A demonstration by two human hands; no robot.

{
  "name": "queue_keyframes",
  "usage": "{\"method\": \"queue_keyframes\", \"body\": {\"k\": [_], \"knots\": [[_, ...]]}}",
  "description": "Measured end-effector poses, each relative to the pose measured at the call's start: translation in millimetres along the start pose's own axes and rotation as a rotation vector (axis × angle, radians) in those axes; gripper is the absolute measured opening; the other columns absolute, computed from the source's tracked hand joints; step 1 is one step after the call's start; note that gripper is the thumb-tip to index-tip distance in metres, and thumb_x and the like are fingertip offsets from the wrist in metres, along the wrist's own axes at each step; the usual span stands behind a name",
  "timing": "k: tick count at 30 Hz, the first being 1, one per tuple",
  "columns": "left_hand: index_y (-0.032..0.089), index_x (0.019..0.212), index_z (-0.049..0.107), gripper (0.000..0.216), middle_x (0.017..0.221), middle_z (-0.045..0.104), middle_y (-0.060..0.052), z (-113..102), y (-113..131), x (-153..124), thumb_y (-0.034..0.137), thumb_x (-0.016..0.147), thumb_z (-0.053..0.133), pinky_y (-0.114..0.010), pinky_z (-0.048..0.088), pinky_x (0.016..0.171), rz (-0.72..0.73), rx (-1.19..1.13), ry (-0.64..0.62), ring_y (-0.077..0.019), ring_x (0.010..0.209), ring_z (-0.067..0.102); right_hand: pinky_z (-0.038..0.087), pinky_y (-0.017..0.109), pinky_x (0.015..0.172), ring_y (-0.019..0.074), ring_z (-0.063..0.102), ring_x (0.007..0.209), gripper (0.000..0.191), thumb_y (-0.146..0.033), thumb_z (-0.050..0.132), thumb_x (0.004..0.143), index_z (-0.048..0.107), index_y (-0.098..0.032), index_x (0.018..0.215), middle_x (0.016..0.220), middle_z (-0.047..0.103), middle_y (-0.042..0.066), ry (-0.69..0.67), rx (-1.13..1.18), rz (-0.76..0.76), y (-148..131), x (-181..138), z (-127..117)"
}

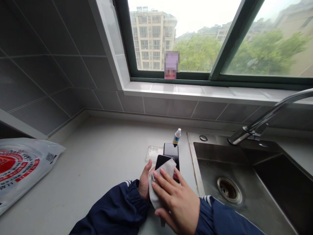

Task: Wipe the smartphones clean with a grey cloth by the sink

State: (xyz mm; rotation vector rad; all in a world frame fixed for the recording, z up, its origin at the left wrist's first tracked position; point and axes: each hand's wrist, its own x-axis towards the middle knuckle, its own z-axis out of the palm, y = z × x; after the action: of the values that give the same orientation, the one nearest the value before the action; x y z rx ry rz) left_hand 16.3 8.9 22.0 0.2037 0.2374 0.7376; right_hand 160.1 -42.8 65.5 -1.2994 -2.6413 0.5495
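Note:
My left hand (144, 182) holds a black smartphone (160, 160) from beneath and along its left side, thumb up. A light grey cleaning cloth (156, 192) lies over most of its screen. My right hand (178, 197) presses the cloth onto the phone, fingers stretched across it and thumb at the cloth's lower edge. Just behind, a second dark smartphone (171, 149) rests on the counter, partly covered by the held phone and my right hand. A clear phone case (153, 152) lies to its left. A small white-capped spray bottle (177, 136) stands upright beyond the phones.
To the right, a steel sink (207, 169) with a drain (229, 189) and a chrome faucet (259, 120) borders the white counter (97, 153). A printed plastic bag (26, 169) sits at the far left. Behind are a tiled wall and a window sill (190, 91).

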Motion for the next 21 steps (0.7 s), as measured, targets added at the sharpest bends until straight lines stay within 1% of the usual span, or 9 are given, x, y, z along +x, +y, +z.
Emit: {"method": "queue_keyframes", "body": {"k": [2, 5, 7, 9, 11, 14, 16, 18, 21], "knots": [[0.006, 0.120, 0.060, 0.066, 0.099, 0.072, -0.017, -2, 2, -1, 0.059, 0.091, 0.034, -0.038, 0.045, 0.095, 0.020, 0.022, 0.028, -0.0258, 0.098, 0.067, -0.007, 0.054, 0.117, 0.0283, 0.021, 0.144, 0.068, -0.060, 0.054, 0.085, 0.041, -0.028, 0.143, 0.155, 0.024, -0.002, 0.012, 0.018, -0.027, -6, -2, 9], [0.004, 0.119, 0.060, 0.068, 0.099, 0.071, -0.018, -2, 2, -2, 0.059, 0.091, 0.033, -0.037, 0.046, 0.095, 0.026, 0.022, 0.037, -0.0253, 0.096, 0.068, -0.010, 0.052, 0.117, 0.0273, 0.023, 0.144, 0.065, -0.058, 0.054, 0.086, 0.041, -0.028, 0.143, 0.155, 0.026, -0.001, 0.029, 0.021, -0.039, -6, -2, 8], [0.003, 0.124, 0.057, 0.071, 0.106, 0.069, -0.019, -1, 0, -1, 0.061, 0.090, 0.034, -0.038, 0.043, 0.099, -0.004, -0.001, 0.015, -0.0272, 0.104, 0.066, -0.005, 0.051, 0.118, 0.0253, 0.021, 0.144, 0.062, -0.052, 0.051, 0.090, 0.037, -0.028, 0.145, 0.155, 0.025, -0.001, 0.042, 0.002, -0.027, 0, -1, 0], [0.005, 0.130, 0.053, 0.071, 0.114, 0.067, -0.019, 1, -3, 0, 0.061, 0.089, 0.038, -0.040, 0.039, 0.103, -0.002, -0.019, -0.019, -0.0289, 0.113, 0.061, 0.003, 0.053, 0.118, 0.0250, 0.017, 0.145, 0.061, -0.047, 0.049, 0.092, 0.033, -0.027, 0.147, 0.157, 0.020, 0.000, 0.056, -0.040, 0.001, 8, 2, -8], [0.011, 0.135, 0.049, 0.067, 0.121, 0.064, -0.017, 2, -5, 2, 0.058, 0.088, 0.041, -0.041, 0.035, 0.106, 0.043, -0.006, -0.042, -0.0291, 0.119, 0.056, 0.010, 0.057, 0.116, 0.0271, 0.016, 0.146, 0.061, -0.041, 0.049, 0.092, 0.031, -0.024, 0.148, 0.157, 0.016, 0.002, 0.072, -0.099, 0.043, 16, 5, -13], [0.017, 0.138, 0.046, 0.062, 0.126, 0.062, -0.014, 4, -6, 4, 0.055, 0.090, 0.040, -0.042, 0.032, 0.109, 0.085, 0.029, -0.048, -0.0285, 0.124, 0.052, 0.016, 0.062, 0.113, 0.0309, 0.017, 0.145, 0.062, -0.040, 0.049, 0.092, 0.032, -0.020, 0.148, 0.157, 0.013, 0.005, 0.086, -0.160, 0.095, 22, 9, -16], [0.015, 0.138, 0.046, 0.064, 0.126, 0.062, -0.015, 4, -5, 4, 0.056, 0.090, 0.039, -0.041, 0.031, 0.109, 0.068, 0.036, -0.045, -0.0291, 0.124, 0.052, 0.016, 0.063, 0.113, 0.0320, 0.017, 0.145, 0.062, -0.043, 0.049, 0.092, 0.033, -0.019, 0.147, 0.157, 0.014, 0.006, 0.089, -0.162, 0.102, 20, 8, -15], [0.011, 0.137, 0.047, 0.069, 0.124, 0.062, -0.017, 3, -4, 3, 0.059, 0.089, 0.036, -0.041, 0.031, 0.108, 0.038, 0.033, -0.032, -0.0301, 0.122, 0.054, 0.014, 0.061, 0.114, 0.0313, 0.017, 0.145, 0.063, -0.047, 0.048, 0.092, 0.034, -0.019, 0.147, 0.157, 0.017, 0.006, 0.086, -0.130, 0.082, 13, 5, -11], [0.006, 0.133, 0.050, 0.077, 0.116, 0.066, -0.020, 0, 1, 1, 0.065, 0.089, 0.028, -0.043, 0.037, 0.102, 0.017, 0.045, -0.022, -0.0310, 0.110, 0.061, 0.007, 0.056, 0.117, 0.0286, 0.021, 0.144, 0.066, -0.056, 0.050, 0.090, 0.037, -0.024, 0.146, 0.155, 0.024, 0.002, 0.053, -0.039, 0.008, 1, -2, 1]]}}
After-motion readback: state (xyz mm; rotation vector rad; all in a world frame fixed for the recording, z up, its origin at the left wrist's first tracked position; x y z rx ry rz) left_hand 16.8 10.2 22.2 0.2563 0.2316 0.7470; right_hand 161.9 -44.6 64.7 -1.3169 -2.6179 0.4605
